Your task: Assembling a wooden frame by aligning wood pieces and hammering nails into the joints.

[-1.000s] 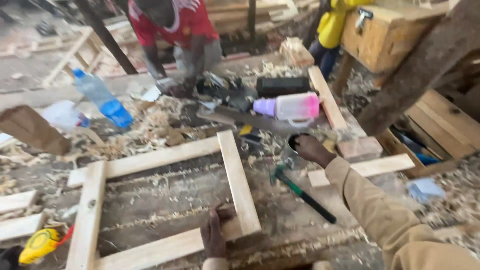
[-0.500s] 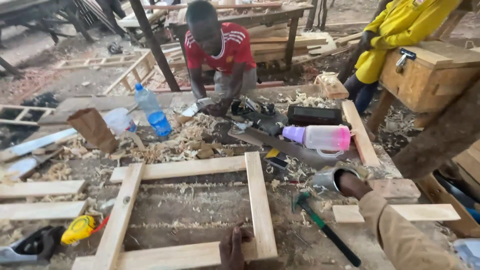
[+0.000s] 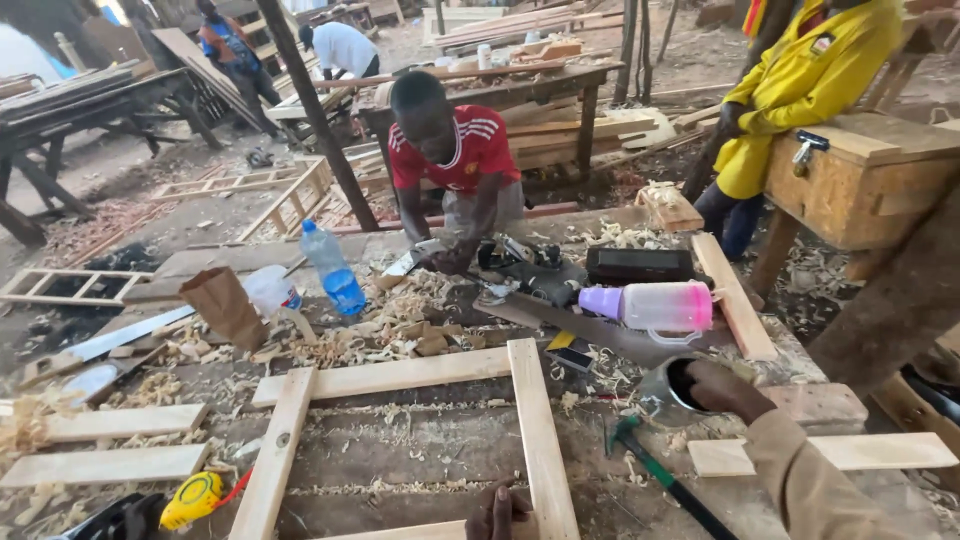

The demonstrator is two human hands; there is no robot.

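Right hand (image 3: 722,388) out over the desk (image 3: 420,445), fingers dipped into the mouth of a small round metal tin (image 3: 664,393) – grip curled over its rim, thumb side hidden, so holding the tin by the edge as far as I can see. Tin sits on the desk at the frame's right side, just past the upright rail.

Left hand (image 3: 497,512) low at bottom edge, fingers flat and pressing down on the pale rectangular wooden frame (image 3: 535,440), at its near right corner. Not wrapped round anything, grip loose and open on the wood.

Just below the right grip: green-headed hammer w/ black handle (image 3: 655,470), lying slantwise. Above it, clear plastic jug w/ pink lid and base (image 3: 655,305) on its side, a long handsaw blade (image 3: 590,325) running under it. Right of the grip, a flat pale wood offcut (image 3: 830,452).

Far left of the left grip: yellow tape measure (image 3: 190,498); two loose pale slats (image 3: 110,440) beyond. Further up the desk, blue plastic water bottle (image 3: 332,270), brown paper bag (image 3: 226,305), heaps of wood shavings (image 3: 400,325).

Opp. side: a person in a red shirt (image 3: 455,150) bent over the desk, both hands down by the tools.
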